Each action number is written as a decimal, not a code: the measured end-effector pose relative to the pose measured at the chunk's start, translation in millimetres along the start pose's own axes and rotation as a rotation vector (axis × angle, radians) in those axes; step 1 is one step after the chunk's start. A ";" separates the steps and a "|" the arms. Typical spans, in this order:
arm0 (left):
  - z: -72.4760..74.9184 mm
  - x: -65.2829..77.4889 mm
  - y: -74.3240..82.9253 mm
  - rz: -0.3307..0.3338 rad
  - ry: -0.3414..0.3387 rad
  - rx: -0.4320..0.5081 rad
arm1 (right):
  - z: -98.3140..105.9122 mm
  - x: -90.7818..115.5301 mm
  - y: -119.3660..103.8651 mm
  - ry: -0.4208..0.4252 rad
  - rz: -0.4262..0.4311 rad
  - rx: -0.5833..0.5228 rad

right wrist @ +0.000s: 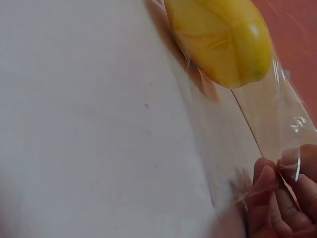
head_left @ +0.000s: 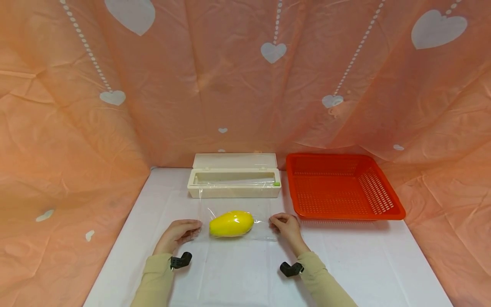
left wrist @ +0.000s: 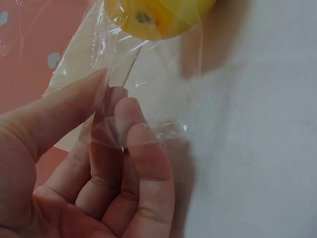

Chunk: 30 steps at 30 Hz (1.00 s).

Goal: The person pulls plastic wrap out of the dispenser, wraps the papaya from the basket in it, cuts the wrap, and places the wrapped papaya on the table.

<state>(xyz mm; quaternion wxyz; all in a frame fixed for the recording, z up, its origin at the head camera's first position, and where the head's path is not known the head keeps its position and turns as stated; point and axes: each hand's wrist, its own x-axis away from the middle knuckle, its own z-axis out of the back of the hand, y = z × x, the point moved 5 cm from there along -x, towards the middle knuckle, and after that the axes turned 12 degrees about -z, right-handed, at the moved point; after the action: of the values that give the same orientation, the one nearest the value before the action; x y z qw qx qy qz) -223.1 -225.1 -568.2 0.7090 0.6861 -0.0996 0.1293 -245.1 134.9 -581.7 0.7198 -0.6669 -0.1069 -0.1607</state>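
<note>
A glossy yellow papaya (head_left: 231, 224) lies in the middle of the white table, with clear cling film (head_left: 261, 232) around it. My left hand (head_left: 177, 234) pinches the film's left side between thumb and fingers; the left wrist view shows the creased film (left wrist: 148, 131) running over the fingertips toward the fruit's end. On the other side, my right hand (head_left: 289, 232) pinches the film's right end. In the right wrist view the film stretches from those fingertips to the papaya (right wrist: 223, 44). Behind the fruit stands a cream cling film dispenser (head_left: 234, 192), film trailing down its front.
The dispenser's lid (head_left: 235, 160) is raised, and a small green slider (head_left: 277, 184) sits at its right end. An orange-red plastic basket (head_left: 326, 185) stands at the back right. A peach curtain (head_left: 230, 106) with white hearts hangs behind the table (head_left: 238, 277).
</note>
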 end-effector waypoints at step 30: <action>1.5 -7.7 -7.6 0.010 0.050 0.178 | -0.9 -9.5 -2.5 -0.069 0.001 -0.030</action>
<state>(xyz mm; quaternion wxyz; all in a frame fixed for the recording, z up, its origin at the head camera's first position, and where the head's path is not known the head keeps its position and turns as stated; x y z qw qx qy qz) -227.9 -227.1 -577.8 0.6467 0.7426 -0.0731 0.1583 -254.8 134.7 -583.0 0.7056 -0.6828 -0.1290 -0.1390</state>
